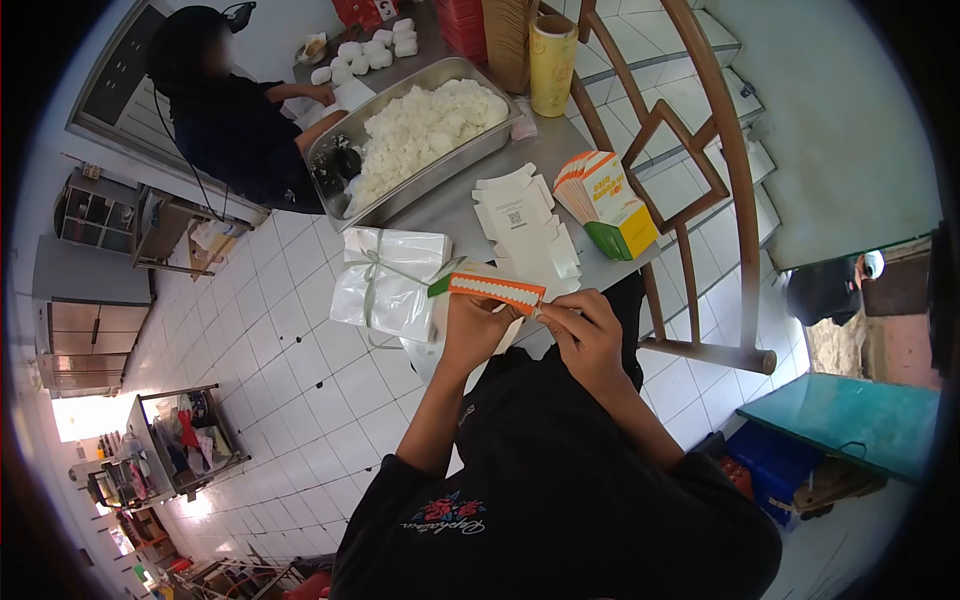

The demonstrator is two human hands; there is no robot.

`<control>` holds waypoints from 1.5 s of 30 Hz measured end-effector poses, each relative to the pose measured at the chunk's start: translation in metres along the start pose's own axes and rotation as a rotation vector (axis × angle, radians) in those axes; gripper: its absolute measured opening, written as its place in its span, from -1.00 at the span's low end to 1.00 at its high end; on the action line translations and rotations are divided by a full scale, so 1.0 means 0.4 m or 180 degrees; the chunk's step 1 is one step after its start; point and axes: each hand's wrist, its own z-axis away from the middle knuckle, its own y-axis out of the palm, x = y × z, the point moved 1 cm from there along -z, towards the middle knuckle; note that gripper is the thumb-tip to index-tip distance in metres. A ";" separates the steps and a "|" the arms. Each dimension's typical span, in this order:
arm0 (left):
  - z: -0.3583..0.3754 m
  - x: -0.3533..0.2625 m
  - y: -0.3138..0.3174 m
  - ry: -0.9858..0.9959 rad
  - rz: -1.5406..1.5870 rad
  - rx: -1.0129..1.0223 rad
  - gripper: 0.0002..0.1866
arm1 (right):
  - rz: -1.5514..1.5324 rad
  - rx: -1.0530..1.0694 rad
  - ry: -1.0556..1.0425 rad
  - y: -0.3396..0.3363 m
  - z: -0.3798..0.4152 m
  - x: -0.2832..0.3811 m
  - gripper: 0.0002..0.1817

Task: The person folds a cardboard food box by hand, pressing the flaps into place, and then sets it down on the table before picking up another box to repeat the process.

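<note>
Between my two hands is a small printed carton (497, 288), orange with a white wavy band and a green end. My left hand (475, 328) grips it from below near its middle. The fingers of my right hand (585, 325) pinch its right end. Just beyond lies an unfolded white carton blank (515, 215) with a printed square code. To its right stands a fanned stack of folded orange, yellow and green cartons (605, 205). Left of my hands sits a bundle of white packets in clear plastic (390, 280), tied with a pale green ribbon.
A steel tray (420, 190) heaped with white rice (430, 135) stands on the metal table. Behind it are several white wrapped portions (365, 55) and a yellow cylinder (553, 65). A co-worker (230, 120) reaches in at the left. Brown railing (745, 200) borders the right.
</note>
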 end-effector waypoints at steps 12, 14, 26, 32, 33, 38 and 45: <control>0.022 0.123 0.079 0.0152 0.1065 -0.0023 -0.80 | -0.0424 -0.0323 0.0085 0.006 -0.005 -0.008 -0.74; 0.025 0.099 0.087 0.0175 0.1106 -0.0072 -0.83 | -0.0790 -0.0435 0.0699 0.007 -0.003 -0.018 -0.76; 0.054 0.139 0.058 0.1123 -0.0786 -0.0094 -0.82 | -0.1818 0.0758 0.1118 -0.045 -0.024 -0.066 -0.88; 0.067 0.132 0.098 0.2371 -0.2239 0.0873 -0.78 | -0.1445 0.0225 0.1463 -0.080 -0.070 -0.040 -0.79; 0.075 0.146 0.100 0.2372 -0.2231 0.0879 -0.78 | -0.0727 0.0582 0.1299 -0.092 -0.077 -0.031 -0.78; 0.084 0.152 0.117 0.1888 -0.2470 0.0216 -0.74 | -0.0217 0.0635 0.1422 -0.089 -0.057 -0.056 -0.83; 0.075 0.161 0.124 0.1036 -0.1061 -0.0230 -0.61 | -0.1271 0.0462 0.1479 -0.042 -0.030 -0.029 -0.89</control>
